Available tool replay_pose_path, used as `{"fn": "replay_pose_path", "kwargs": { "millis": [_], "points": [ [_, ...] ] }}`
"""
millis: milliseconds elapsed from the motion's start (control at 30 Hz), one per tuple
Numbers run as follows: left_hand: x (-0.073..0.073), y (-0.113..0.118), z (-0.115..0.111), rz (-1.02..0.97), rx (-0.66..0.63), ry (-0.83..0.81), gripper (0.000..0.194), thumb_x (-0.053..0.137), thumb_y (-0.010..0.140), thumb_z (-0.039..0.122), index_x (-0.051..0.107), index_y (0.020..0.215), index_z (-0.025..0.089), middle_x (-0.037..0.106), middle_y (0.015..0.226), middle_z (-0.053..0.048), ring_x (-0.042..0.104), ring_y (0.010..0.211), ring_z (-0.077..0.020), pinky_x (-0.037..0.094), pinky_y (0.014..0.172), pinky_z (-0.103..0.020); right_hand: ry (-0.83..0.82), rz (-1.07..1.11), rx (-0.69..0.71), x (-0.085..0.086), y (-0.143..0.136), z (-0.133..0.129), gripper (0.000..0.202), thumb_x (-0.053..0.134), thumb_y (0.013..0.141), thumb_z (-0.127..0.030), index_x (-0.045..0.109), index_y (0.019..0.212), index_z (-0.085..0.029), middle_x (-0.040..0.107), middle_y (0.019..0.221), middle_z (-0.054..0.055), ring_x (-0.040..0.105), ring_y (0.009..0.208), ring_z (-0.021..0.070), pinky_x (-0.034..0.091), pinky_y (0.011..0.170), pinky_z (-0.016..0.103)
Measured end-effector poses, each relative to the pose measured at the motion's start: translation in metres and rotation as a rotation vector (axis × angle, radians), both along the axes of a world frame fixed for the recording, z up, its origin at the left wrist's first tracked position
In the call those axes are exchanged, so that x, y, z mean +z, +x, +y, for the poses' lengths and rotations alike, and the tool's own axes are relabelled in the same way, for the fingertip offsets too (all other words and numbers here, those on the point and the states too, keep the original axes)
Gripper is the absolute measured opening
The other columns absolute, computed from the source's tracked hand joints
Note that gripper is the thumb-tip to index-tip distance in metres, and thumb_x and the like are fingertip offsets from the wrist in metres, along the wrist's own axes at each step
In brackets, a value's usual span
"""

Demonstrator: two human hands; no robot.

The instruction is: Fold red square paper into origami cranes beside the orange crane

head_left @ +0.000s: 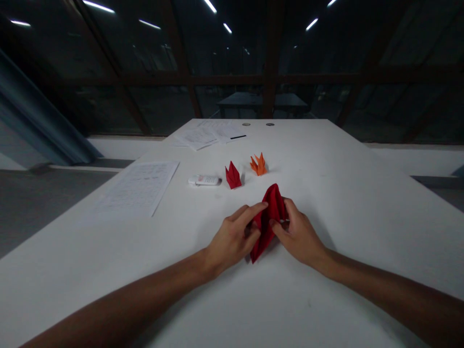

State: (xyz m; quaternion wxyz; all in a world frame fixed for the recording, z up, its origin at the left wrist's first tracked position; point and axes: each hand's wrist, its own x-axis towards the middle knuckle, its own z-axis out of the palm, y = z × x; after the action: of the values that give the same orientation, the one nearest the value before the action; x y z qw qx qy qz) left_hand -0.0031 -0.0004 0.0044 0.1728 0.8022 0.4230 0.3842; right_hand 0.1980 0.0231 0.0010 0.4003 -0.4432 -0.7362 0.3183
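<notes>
A large piece of folded red paper (270, 212) is held between my two hands just above the white table (348, 193), its pointed ends toward the far right and near left. My left hand (235, 237) grips its left side, with the index finger stretched over an inner fold. On the right side, my right hand (299, 232) has its thumb on the front and its fingers behind, partly hidden by the paper. Beyond the hands stand a small red folded figure (233, 176) and an orange folded figure (258, 165).
A white glue-like tube (205, 180) lies left of the small red figure. Printed sheets (136, 188) rest at the left, and more papers (203, 135) with a black pen (238, 137) lie farther back. Two round discs sit near the far edge.
</notes>
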Motion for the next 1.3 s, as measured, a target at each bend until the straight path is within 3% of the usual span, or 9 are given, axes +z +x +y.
{"fn": "replay_pose_path", "kwargs": {
  "millis": [167,367,467,567,667,800,933,1100,1300],
  "points": [
    [0.002,-0.003,0.003,0.050,-0.045,0.059,0.037,0.048,0.093,0.008,0.065,0.123,0.022,0.062,0.100,-0.006,0.061,0.082,-0.0135,0.054,0.077,-0.026,0.056,-0.051,-0.069,0.001,0.006,0.011,0.010,0.057,0.090,-0.019,0.058,0.099,-0.021,0.069,0.087,0.002,0.064,0.075,0.0186,0.050,0.070,0.031],
    [0.003,0.000,0.007,0.034,0.077,-0.012,0.013,0.055,0.093,0.017,0.065,0.101,0.019,0.064,0.097,-0.005,0.062,0.081,-0.0148,0.052,0.077,-0.029,0.100,-0.056,-0.078,0.000,0.013,0.017,0.013,0.057,0.091,-0.022,0.063,0.102,-0.021,0.073,0.091,0.003,0.066,0.077,0.0186,0.050,0.072,0.031],
    [0.003,-0.001,0.010,0.003,0.164,-0.101,0.005,0.058,0.092,0.022,0.059,0.096,0.020,0.064,0.089,-0.001,0.060,0.074,-0.0142,0.048,0.069,-0.028,0.126,-0.038,-0.078,-0.001,0.016,0.019,0.016,0.058,0.090,-0.020,0.066,0.103,-0.022,0.074,0.093,0.003,0.067,0.080,0.0192,0.051,0.074,0.032],
    [0.002,-0.005,0.014,-0.054,0.220,-0.195,0.023,0.058,0.088,0.020,0.051,0.109,0.022,0.060,0.076,0.005,0.056,0.062,-0.0132,0.042,0.060,-0.026,0.173,-0.050,-0.075,-0.003,0.019,0.022,0.020,0.059,0.085,-0.014,0.068,0.100,-0.023,0.074,0.094,0.002,0.066,0.078,0.0193,0.052,0.074,0.033],
    [0.003,-0.011,0.020,-0.094,0.193,-0.217,0.042,0.057,0.083,0.015,0.050,0.124,0.022,0.060,0.074,0.006,0.056,0.062,-0.0132,0.041,0.061,-0.025,0.220,-0.047,0.012,-0.006,0.023,0.024,0.029,0.057,0.081,-0.006,0.069,0.100,-0.024,0.074,0.100,0.004,0.068,0.088,0.0208,0.054,0.082,0.036],
    [0.001,-0.018,0.027,-0.110,0.109,-0.255,0.029,0.051,0.085,0.013,0.067,0.108,0.020,0.069,0.085,0.001,0.060,0.070,-0.0140,0.046,0.069,-0.026,0.281,-0.010,0.122,-0.010,0.028,0.026,0.040,0.054,0.078,0.000,0.074,0.102,-0.025,0.073,0.113,0.005,0.068,0.108,0.0228,0.053,0.098,0.042],
    [0.001,-0.024,0.029,-0.214,0.006,-0.306,0.028,0.054,0.087,0.015,0.072,0.108,0.019,0.074,0.104,-0.005,0.066,0.089,-0.0181,0.050,0.080,-0.029,0.273,0.049,0.110,-0.011,0.031,0.026,0.044,0.053,0.082,-0.001,0.077,0.106,-0.028,0.072,0.118,0.005,0.068,0.112,0.0222,0.053,0.101,0.043],
    [0.006,-0.027,0.027,-0.284,-0.100,-0.323,0.027,0.057,0.097,0.033,0.074,0.113,0.020,0.071,0.110,-0.009,0.065,0.101,-0.0216,0.049,0.087,-0.033,0.258,0.124,0.045,-0.014,0.030,0.025,0.045,0.055,0.088,-0.007,0.076,0.117,-0.034,0.059,0.140,0.006,0.066,0.110,0.0210,0.057,0.096,0.043],
    [0.005,-0.025,0.029,-0.550,0.023,-0.463,0.031,0.071,0.089,0.042,0.070,0.104,0.015,0.070,0.099,-0.007,0.064,0.090,-0.0183,0.050,0.078,-0.029,0.212,0.090,0.214,-0.010,0.032,0.020,0.031,0.062,0.097,-0.030,0.073,0.126,-0.032,0.047,0.151,0.010,0.058,0.124,0.0269,0.050,0.108,0.050]
  ]
}}
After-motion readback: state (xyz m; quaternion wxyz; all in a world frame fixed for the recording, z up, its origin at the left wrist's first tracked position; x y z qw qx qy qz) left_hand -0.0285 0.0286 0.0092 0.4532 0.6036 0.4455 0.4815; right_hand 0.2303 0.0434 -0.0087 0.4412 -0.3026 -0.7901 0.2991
